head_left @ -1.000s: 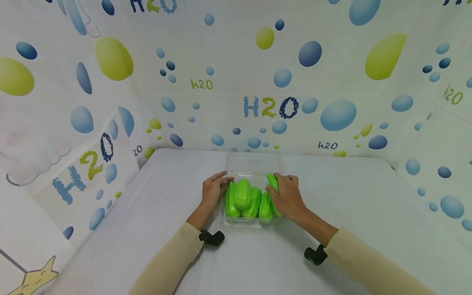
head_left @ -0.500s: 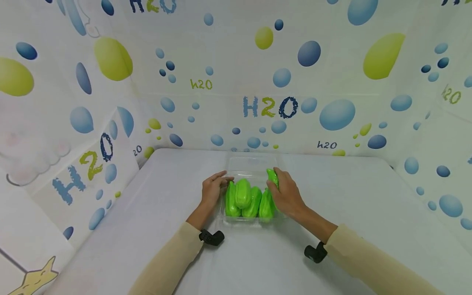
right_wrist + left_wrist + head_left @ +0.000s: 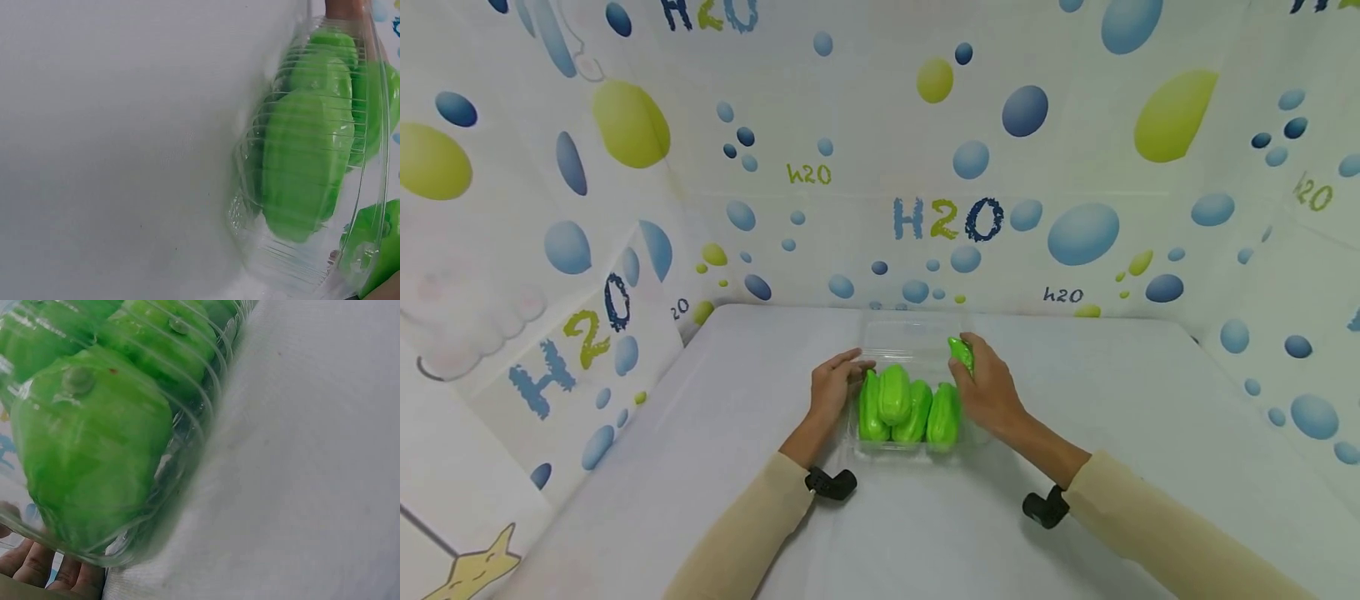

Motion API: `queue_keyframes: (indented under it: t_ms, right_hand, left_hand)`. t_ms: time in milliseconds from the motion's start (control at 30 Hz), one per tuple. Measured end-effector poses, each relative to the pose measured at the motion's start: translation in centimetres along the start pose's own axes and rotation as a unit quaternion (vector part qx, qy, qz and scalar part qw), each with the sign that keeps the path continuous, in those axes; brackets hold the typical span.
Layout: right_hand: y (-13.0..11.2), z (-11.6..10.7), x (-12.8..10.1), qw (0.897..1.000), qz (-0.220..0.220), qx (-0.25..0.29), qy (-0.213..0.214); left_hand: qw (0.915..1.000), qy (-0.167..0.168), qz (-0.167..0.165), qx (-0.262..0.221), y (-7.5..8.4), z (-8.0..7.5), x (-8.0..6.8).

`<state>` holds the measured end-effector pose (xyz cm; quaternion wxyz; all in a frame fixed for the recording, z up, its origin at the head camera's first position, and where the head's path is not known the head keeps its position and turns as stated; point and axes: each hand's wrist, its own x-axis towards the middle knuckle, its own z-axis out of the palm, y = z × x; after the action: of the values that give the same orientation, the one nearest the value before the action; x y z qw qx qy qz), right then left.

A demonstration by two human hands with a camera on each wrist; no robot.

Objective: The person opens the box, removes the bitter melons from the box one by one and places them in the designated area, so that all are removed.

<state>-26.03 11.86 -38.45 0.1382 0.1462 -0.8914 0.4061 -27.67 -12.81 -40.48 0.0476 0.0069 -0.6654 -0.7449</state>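
Clear plastic tray (image 3: pixel 901 333) set on white bench (image 3: pixel 1112 417), green peppers (image 3: pixel 908 404) packed inside. Tray's left edge touched by left hand (image 3: pixel 833 385), fingers relaxed. One pepper (image 3: pixel 961 353) gripped by right hand (image 3: pixel 989 390) above tray's right side.

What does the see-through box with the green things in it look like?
The clear plastic box is thin and glossy, with ribbed walls and its lid lying open toward the wall. It sits flat on the white table. Four shiny green peppers lie packed side by side in it. The left hand rests against its left side; the right hand, at its right side, holds another green pepper.
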Motion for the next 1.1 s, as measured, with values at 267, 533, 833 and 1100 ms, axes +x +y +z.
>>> queue_keyframes:
  t_ms: [267, 533, 833, 1100]
  right_hand:
    - [0.5, -0.3, 0.1, 0.999, 0.038, 0.032, 0.021]
    - [0.3, -0.9, 0.3, 0.995, 0.067, 0.047, 0.049]
    - [0.4, -1.5, 0.4, 0.988, 0.106, 0.065, 0.094]
    - [1.0, -2.0, -0.2, 0.976, 0.147, 0.105, 0.119]
  left_hand:
    - [1.0000, -0.001, -0.006, -0.005, -1.1, -0.2, 0.9]
    - [0.9999, 0.014, 0.003, 0.001, -3.2, -0.3, 2.1]
    - [0.9998, 0.020, 0.004, 0.008, -3.1, -0.3, 2.1]
    - [1.0000, -0.001, -0.006, 0.004, -1.0, -0.3, 0.9]
